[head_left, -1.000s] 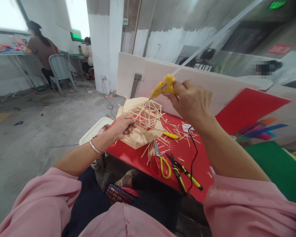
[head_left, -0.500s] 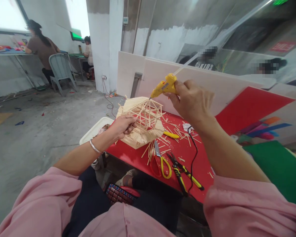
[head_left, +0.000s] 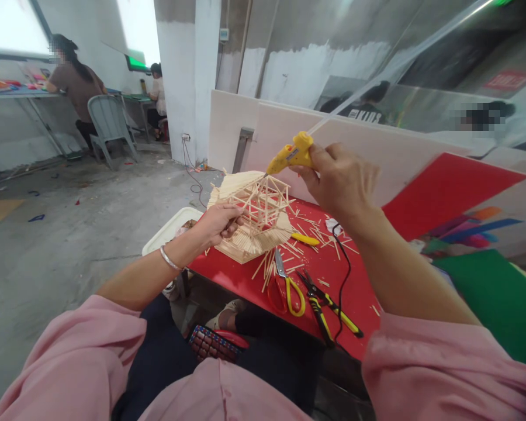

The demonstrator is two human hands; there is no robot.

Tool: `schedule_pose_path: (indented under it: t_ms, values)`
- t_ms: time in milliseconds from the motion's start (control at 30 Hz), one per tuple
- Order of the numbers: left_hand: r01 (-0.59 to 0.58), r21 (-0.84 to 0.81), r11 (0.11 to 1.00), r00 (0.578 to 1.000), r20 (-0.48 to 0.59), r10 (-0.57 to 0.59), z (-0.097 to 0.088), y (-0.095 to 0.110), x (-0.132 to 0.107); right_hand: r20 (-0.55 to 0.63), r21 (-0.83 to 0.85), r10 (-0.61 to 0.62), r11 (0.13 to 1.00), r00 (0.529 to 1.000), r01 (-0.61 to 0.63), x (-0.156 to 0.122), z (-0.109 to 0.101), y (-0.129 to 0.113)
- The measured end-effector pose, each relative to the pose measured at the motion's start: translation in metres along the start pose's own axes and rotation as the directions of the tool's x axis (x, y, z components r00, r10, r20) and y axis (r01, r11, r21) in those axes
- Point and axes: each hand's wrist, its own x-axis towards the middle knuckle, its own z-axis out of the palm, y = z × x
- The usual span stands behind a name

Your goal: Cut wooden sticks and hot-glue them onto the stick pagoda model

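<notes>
My right hand (head_left: 342, 175) is closed around a yellow hot glue gun (head_left: 290, 153) with a long clear glue stick out of its back. The gun's nozzle points down and touches, or nearly touches, the top of a model made of thin wooden sticks (head_left: 269, 202). This model has an open stick frame and a slatted, roof-like part. At its near left side, my left hand (head_left: 221, 225) is closed in a pinch on a thin wooden stick (head_left: 251, 200); whether that stick is fixed to the frame I cannot tell.
On the red tabletop (head_left: 236, 286) lie loose sticks (head_left: 267, 272), scissors (head_left: 289, 286), black-and-yellow pliers (head_left: 322, 310), another yellow-handled tool (head_left: 305, 239) and a black cord (head_left: 344, 275). Pale boards (head_left: 315, 169) lean behind. Several people sit farther off.
Almost nothing differs. The camera view has shifted very slightly; both hands, the glue gun and the stick model keep their positions.
</notes>
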Motion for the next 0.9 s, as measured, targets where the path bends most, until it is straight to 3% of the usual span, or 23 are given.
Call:
schedule_pose_path:
  t_ms: [567, 900]
  values:
    - [0.009, -0.026, 1.0, 1.0, 0.013, -0.009, -0.0001, 0.0007, -0.0009, -0.047, 0.038, -0.023, 0.999, 0.999, 0.025, -0.0005, 0.006, 0.0046]
    - [0.006, -0.022, 1.0, 1.0, 0.014, -0.006, -0.0004, 0.0005, -0.0005, 0.0, 0.061, -0.032, 0.998, 0.999, 0.032, -0.0019, 0.0018, 0.0018]
